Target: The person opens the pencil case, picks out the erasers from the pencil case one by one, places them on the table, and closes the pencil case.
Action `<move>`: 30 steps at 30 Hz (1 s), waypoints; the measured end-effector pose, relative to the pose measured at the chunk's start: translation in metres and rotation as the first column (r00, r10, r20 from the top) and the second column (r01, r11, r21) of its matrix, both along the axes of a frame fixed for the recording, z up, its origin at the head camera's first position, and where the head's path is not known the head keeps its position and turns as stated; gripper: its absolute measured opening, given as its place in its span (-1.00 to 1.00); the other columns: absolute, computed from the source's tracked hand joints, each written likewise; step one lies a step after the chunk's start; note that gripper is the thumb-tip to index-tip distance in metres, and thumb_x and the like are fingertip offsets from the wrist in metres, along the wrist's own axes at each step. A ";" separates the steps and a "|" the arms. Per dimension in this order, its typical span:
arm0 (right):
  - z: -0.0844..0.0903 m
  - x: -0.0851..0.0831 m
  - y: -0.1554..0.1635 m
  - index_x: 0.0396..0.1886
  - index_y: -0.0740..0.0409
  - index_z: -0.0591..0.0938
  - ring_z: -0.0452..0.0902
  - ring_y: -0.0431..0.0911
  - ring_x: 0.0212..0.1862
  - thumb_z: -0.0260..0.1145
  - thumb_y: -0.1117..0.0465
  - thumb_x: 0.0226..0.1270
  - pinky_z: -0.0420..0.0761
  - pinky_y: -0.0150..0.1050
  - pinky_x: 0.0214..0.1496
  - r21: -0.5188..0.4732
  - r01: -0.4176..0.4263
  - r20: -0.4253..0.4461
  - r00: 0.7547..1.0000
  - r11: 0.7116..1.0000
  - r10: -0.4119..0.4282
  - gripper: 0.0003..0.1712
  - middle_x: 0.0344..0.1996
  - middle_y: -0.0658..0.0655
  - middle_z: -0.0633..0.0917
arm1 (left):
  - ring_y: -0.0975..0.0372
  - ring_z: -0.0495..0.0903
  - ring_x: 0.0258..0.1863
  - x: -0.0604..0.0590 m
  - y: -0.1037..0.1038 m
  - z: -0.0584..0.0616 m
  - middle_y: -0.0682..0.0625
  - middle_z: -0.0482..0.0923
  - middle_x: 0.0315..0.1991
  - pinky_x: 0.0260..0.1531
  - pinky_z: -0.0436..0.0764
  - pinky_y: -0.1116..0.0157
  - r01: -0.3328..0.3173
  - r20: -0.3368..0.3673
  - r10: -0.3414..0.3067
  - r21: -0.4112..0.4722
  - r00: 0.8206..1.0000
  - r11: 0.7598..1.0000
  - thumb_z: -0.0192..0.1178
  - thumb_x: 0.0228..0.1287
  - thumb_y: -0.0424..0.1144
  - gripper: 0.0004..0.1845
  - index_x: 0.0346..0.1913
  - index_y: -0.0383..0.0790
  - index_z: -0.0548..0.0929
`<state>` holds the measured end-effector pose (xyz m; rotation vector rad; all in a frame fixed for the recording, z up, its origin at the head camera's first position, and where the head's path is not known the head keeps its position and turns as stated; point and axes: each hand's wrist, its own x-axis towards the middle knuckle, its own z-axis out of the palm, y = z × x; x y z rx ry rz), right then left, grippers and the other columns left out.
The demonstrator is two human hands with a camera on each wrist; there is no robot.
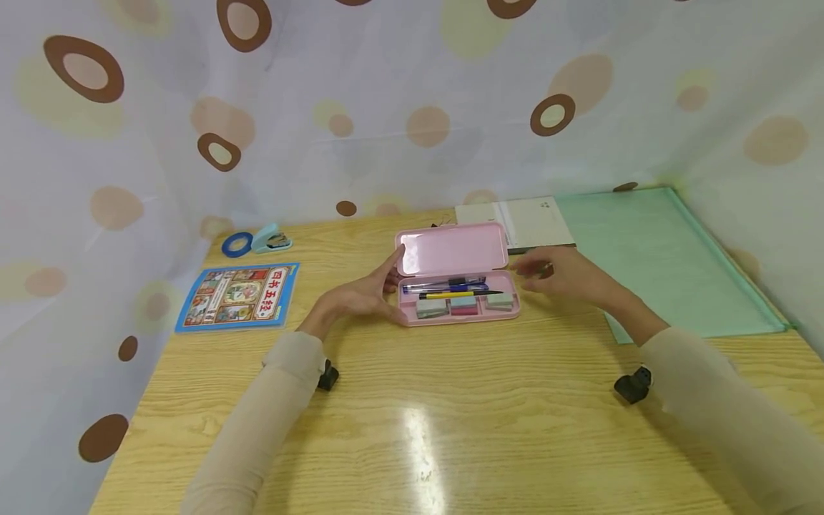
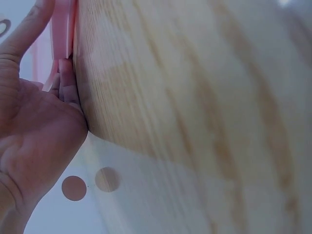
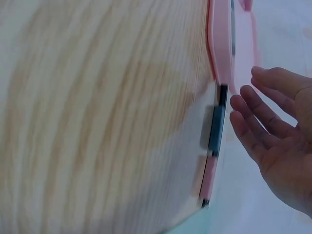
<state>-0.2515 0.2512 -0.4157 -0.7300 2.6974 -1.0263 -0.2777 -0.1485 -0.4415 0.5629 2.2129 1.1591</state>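
A pink pencil case (image 1: pixel 404 315) lies with its lid (image 1: pixel 453 250) raised at the back. Inside are blue pens (image 1: pixel 428 288), a black-and-yellow pen (image 1: pixel 444 294) and, along the front, a grey-white block (image 1: pixel 432 309), a blue-and-pink block (image 1: pixel 463 307) and another pale block (image 1: pixel 498 302). My left hand (image 1: pixel 363 295) holds the case's left end, thumb at the front corner and fingers by the hinge and lid edge. In the left wrist view the fingers partly disappear behind the pink case (image 2: pixel 62 29). Just beyond the right end, my right hand (image 1: pixel 560 272) is raised with fingers loosely bent, holding nothing.
Behind the case lies a pale notebook (image 1: pixel 534 218), beside a translucent green folder (image 1: pixel 656 265) on the right. A blue picture book (image 1: pixel 238 297), a blue tape roll (image 1: pixel 237 244) and a light-blue stapler-like tool (image 1: pixel 270 239) lie left. Patterned cloth (image 1: pixel 386 107) borders the table.
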 end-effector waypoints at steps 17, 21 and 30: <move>-0.007 0.018 -0.045 -0.14 0.22 0.74 0.59 -0.05 -0.17 0.44 0.54 0.19 0.64 -0.11 -0.10 0.079 -0.071 -0.092 0.993 0.994 0.078 -0.72 -0.17 0.11 0.73 | 0.03 0.28 0.38 0.002 0.002 0.000 -0.16 0.17 0.37 0.52 0.24 0.13 0.012 -0.014 -0.012 0.003 1.000 1.000 0.64 0.06 -0.18 0.48 0.67 0.33 -0.41; -0.007 0.020 -0.046 -0.16 0.18 0.75 0.58 -0.06 -0.17 0.48 0.52 0.17 0.64 -0.12 -0.11 0.099 -0.069 -0.123 0.989 0.993 0.081 -0.73 -0.16 0.10 0.73 | 0.03 0.28 0.37 0.001 0.002 0.000 -0.15 0.18 0.36 0.52 0.25 0.13 0.006 -0.013 -0.006 -0.001 1.000 1.000 0.64 0.05 -0.18 0.48 0.67 0.32 -0.41; 0.007 0.019 -0.024 -0.01 0.13 0.75 0.56 -0.01 -0.06 0.41 0.41 0.30 0.58 -0.04 -0.05 0.025 0.009 -0.092 0.996 1.000 -0.006 -0.72 -0.08 0.09 0.73 | 0.03 0.28 0.36 -0.001 0.001 -0.001 -0.15 0.18 0.34 0.52 0.24 0.11 0.005 -0.009 -0.005 0.003 1.000 1.000 0.65 0.04 -0.17 0.49 0.67 0.33 -0.40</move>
